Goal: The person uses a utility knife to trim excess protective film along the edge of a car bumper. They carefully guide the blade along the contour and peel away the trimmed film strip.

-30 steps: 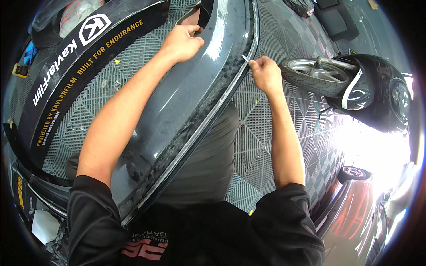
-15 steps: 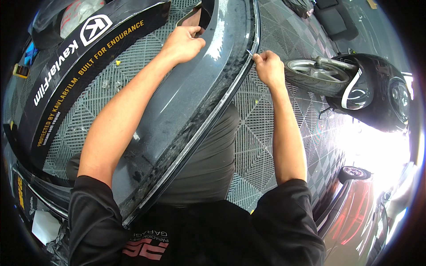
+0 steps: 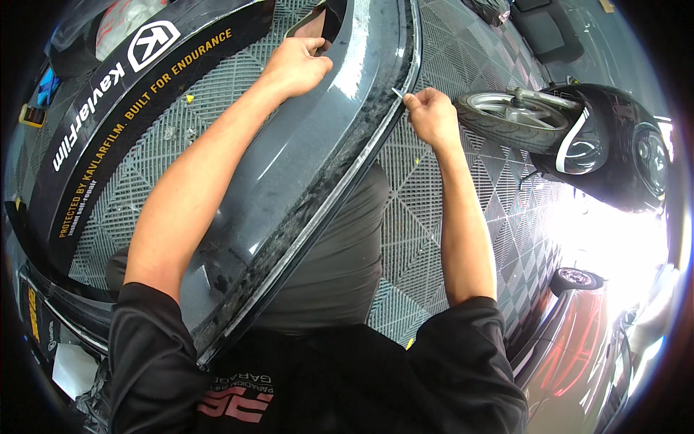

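A dark grey car bumper [image 3: 289, 166] lies diagonally across my lap, scuffed and dusty, with a pale worn strip along its rim. My left hand [image 3: 295, 66] is closed at the edge of an opening in its far part, fingers curled over that edge. In a pinch between thumb and forefinger, my right hand [image 3: 434, 116] holds a small pointed blade [image 3: 398, 92]. The blade's tip is at the bumper's right rim; whether it touches cannot be made out. Most of its length is hidden in my fingers.
Grey grid tiles [image 3: 412, 239] cover the floor. A black printed banner panel [image 3: 144, 101] curves along the left. To the right stands a motorcycle, its front wheel [image 3: 513, 119] near my right hand. A reddish car [image 3: 578, 354] is at lower right, a white box [image 3: 74, 370] at lower left.
My right hand and the blade have shifted slightly down and left along the rim. The left hand keeps its place on the bumper.
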`<state>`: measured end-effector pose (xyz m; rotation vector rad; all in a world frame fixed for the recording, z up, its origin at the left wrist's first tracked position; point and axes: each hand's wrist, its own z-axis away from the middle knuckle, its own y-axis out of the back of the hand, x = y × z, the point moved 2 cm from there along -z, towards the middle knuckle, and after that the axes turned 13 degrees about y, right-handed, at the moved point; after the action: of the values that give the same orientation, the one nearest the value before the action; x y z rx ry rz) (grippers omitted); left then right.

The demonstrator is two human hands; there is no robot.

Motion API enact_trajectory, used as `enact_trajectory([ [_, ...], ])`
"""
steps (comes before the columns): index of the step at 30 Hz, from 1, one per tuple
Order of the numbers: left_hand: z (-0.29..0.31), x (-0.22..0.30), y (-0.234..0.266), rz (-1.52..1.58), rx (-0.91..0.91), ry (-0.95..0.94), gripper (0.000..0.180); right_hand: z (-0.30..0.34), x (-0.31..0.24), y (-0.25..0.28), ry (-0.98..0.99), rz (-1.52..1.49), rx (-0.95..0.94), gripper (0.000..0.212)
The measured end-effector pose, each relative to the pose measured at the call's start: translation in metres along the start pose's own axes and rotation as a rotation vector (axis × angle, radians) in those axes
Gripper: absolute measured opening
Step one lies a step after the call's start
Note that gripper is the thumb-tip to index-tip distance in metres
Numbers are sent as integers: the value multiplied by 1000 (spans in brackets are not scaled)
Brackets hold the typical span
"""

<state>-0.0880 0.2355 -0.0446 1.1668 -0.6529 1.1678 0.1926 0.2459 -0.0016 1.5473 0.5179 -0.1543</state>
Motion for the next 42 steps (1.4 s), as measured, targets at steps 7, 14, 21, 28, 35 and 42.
enact_trajectory([
  [7,-3,-4,-1,6,14,-6,59,-11,-5,5,20,78,63,32],
  [14,0,1,0,39,6,-30,63,14,-11,-2,24,16,5,31],
  [21,1,0,0,22,22,-29,60,-4,-14,6,16,73,62,31],
  [28,0,-1,1,-9,20,-28,59,12,-18,7,10,46,-2,32],
  [35,-1,-3,-2,36,26,-67,62,31,-23,-3,47,31,28,28],
  [42,3,1,0,1,1,-14,61,35,-23,0,44,22,33,28],
])
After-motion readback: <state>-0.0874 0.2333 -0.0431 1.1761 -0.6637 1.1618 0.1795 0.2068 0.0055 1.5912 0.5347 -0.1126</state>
